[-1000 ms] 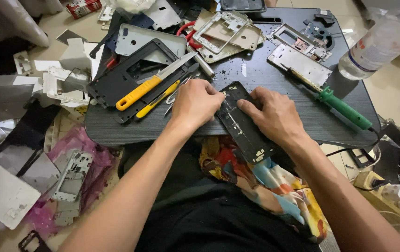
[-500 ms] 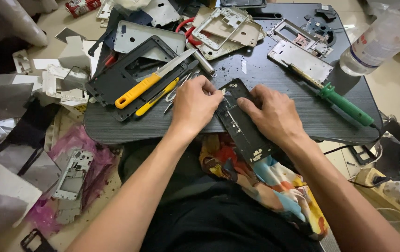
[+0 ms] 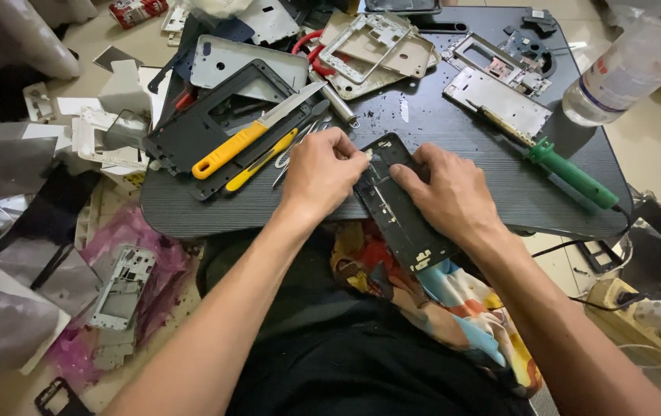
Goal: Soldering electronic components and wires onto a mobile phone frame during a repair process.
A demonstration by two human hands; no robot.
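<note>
A flat black rectangular phone frame (image 3: 401, 208), matte with small cut-outs and pale specks along its length, lies slantwise across the near edge of the dark wood-grain tabletop (image 3: 454, 139), its lower end jutting past that edge over the person's lap. The left hand (image 3: 322, 169) is curled tight at the frame's upper left corner, fingertips pinched together there; whether they grip a small part or tool is hard to tell. The right hand (image 3: 447, 192) lies flat over the frame's right side, fingers spread a little and pressing it down. Just left of the left hand rest slim metal tweezers (image 3: 293, 148), a yellow-handled blade tool (image 3: 247, 140) and a thinner yellow-handled pick (image 3: 259, 160), all lying on a larger black plastic frame (image 3: 215, 127) near the table's left edge. Toward the right edge lies a green-handled soldering iron (image 3: 565, 166), its shaft crossing a silver metal plate (image 3: 500, 100). A clear plastic bottle (image 3: 623, 73) sits at the far right corner, and beige and grey phone housings (image 3: 369, 42) crowd the far edge.
</note>
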